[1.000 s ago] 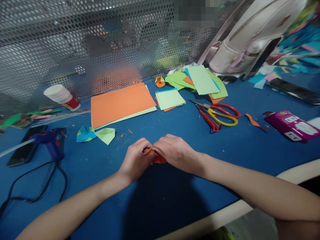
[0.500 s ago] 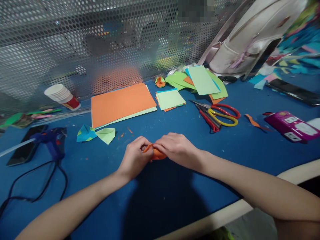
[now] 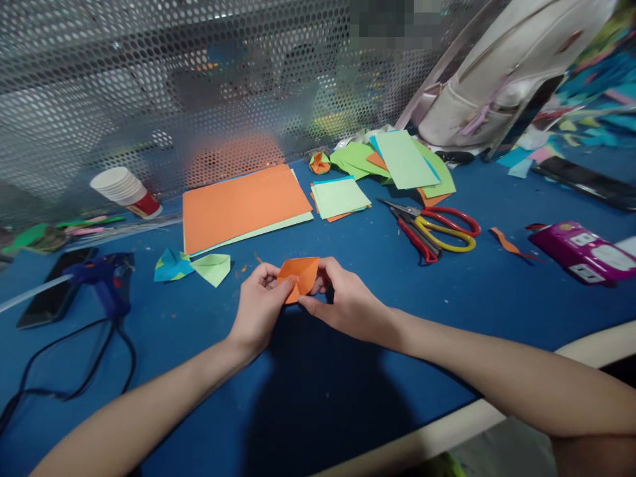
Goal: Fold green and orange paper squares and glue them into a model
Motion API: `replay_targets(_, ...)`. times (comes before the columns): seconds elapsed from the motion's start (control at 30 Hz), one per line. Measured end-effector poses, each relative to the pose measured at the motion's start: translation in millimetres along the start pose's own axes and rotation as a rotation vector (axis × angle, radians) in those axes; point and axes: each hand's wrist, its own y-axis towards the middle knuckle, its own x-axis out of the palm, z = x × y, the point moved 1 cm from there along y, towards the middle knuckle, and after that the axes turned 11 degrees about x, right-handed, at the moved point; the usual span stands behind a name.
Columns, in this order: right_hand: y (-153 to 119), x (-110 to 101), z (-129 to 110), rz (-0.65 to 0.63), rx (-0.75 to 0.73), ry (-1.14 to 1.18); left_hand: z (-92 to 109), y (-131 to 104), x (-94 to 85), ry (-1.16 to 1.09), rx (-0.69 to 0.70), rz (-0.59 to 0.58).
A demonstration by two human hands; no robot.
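Between my hands is a small piece of orange paper (image 3: 304, 270), creased and partly opened out, held just above the blue table. My left hand (image 3: 261, 301) pinches its left side, the thumb pressed on the middle of the paper. My right hand (image 3: 342, 298) has its fingers at the right edge and behind it, with the thumb near the lower corner. Beyond my left hand lie a folded pale green paper (image 3: 212, 267) and a folded blue paper (image 3: 171, 265) with green edges.
Orange sheets (image 3: 243, 209), a stack of small paper squares (image 3: 342, 197) and scissors (image 3: 437, 228) lie beyond my hands. A glue gun (image 3: 102, 278) with a cord is at left, near paper cups (image 3: 126, 192). A purple case (image 3: 581, 250) lies at right.
The orange paper, mostly covered by my fingers before, now lies opened out and faces up. My right hand has drawn back from its top to its right edge.
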Motion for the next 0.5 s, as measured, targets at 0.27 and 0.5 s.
replay_targets(0.27,1.7,-2.4,-2.0,-0.001,-0.013,0.014,-1.7,-4.5,1.0,-0.111,-0.084,-0.063)
replay_targets(0.5,0.4,1.5,3.7,0.083,-0.026,-0.055,3.8,-6.7,3.9,-0.153,-0.106,-0.067)
